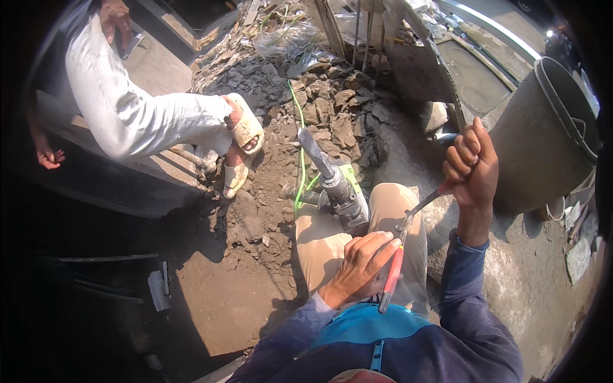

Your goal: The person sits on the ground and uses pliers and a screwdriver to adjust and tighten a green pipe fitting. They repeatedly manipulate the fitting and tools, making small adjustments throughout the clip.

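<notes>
My right hand (469,159) is raised and closed around a red grip of a metal hand tool (416,210), apparently pliers with the handles spread wide. My left hand (361,268) is curled at its lower red handle (393,274), fingertips near the metal joint; part of its grip is hidden. A grey and green power hammer (348,207) with a long chisel bit (313,150) rests between my knees, just beyond my left hand.
Another person's white-trousered leg (128,115) and sandalled foot are at left. Broken rubble (332,108) and a green cable (300,179) lie ahead. A large grey bucket (536,147) stands at right, near a leaning board (415,70). Loose strips (108,258) lie at lower left.
</notes>
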Available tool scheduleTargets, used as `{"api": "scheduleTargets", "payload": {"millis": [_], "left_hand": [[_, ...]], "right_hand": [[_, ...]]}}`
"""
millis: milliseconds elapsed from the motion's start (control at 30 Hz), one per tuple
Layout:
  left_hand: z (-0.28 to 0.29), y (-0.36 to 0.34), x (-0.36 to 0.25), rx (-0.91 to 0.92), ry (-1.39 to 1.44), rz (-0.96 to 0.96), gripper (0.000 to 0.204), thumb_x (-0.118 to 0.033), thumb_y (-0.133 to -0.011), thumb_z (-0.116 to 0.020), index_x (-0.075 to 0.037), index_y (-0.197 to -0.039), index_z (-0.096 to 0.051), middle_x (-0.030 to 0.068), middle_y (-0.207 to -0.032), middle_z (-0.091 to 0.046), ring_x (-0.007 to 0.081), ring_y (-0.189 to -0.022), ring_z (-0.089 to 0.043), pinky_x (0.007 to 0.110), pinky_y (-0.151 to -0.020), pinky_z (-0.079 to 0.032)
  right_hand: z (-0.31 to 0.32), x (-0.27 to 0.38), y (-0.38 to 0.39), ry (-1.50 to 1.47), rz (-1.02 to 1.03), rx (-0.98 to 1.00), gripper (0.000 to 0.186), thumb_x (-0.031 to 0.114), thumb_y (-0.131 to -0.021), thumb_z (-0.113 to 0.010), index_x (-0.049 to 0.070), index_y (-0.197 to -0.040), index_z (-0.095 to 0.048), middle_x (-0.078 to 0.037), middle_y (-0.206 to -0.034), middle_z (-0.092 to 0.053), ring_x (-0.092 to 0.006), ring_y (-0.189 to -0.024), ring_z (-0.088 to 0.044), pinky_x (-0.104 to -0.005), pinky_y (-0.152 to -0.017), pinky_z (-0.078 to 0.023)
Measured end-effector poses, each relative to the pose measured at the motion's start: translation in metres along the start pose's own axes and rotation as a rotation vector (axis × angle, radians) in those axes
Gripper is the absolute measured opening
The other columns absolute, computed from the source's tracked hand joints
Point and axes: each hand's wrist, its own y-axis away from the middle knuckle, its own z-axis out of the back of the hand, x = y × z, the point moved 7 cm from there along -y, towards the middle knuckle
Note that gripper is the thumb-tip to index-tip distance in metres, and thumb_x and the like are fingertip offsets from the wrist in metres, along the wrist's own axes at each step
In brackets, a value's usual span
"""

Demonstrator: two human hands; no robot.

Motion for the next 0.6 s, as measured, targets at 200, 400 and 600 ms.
{"api": "scheduleTargets", "payload": {"millis": [200,400,600], "left_hand": [[0.002,-0.042,-0.036,-0.192,0.102,-0.124,0.046,-0.023,-0.098,-0.078,-0.006,-0.138,-0.061,0.0131,-0.126,-0.069,0.0321,-0.117,-0.069,0.048,-0.102,-0.053],[0.001,-0.080,-0.040,-0.211,0.029,-0.177,0.040,-0.013,-0.094,-0.078,-0.003,-0.131,-0.066,0.0090,-0.112,-0.073,0.0278,-0.103,-0.072,0.044,-0.096,-0.057],[0.000,-0.095,-0.019,-0.269,0.007,-0.155,0.042,-0.019,-0.095,-0.081,-0.007,-0.132,-0.064,0.0069,-0.102,-0.063,0.0269,-0.090,-0.063,0.043,-0.081,-0.052]], "right_hand": [[-0.037,0.000,-0.013,-0.063,-0.033,0.215,0.046,0.037,-0.120,-0.042,0.018,-0.079,-0.042,0.008,-0.061,-0.028,-0.0038,-0.047,-0.024,-0.0217,-0.039,-0.022],[-0.087,-0.022,-0.033,0.035,-0.024,0.274,0.043,0.037,-0.120,-0.042,0.016,-0.082,-0.043,0.007,-0.065,-0.028,-0.0035,-0.049,-0.023,-0.0206,-0.039,-0.021],[-0.116,-0.031,-0.057,0.166,-0.007,0.273,0.039,0.036,-0.118,-0.048,0.016,-0.084,-0.044,0.008,-0.067,-0.029,-0.0038,-0.052,-0.024,-0.0216,-0.041,-0.020]]}}
